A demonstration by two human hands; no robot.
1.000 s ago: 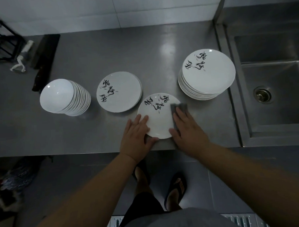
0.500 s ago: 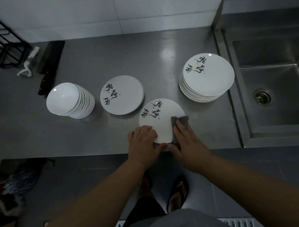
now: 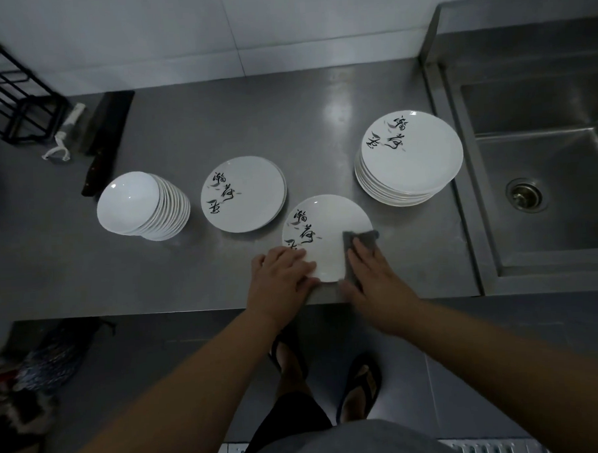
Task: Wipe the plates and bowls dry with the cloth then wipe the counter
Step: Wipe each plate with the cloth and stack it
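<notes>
Head view: one plate (image 3: 328, 230) lies flat near the counter (image 3: 190, 286) front edge, its black lettering toward my left. My left hand (image 3: 281, 276) rests on its near-left rim, fingers loosely curled over it. My right hand (image 3: 375, 274) presses the grey cloth (image 3: 356, 241), long axis running away from me, flat-fingered on the right rim. Three stacks stand behind: bowls (image 3: 142, 205), a low plate stack (image 3: 243, 194), a taller plate stack (image 3: 409, 156).

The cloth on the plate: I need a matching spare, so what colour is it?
Dark grey, plain; the cloth shows in the head view, under the right hand.
</notes>
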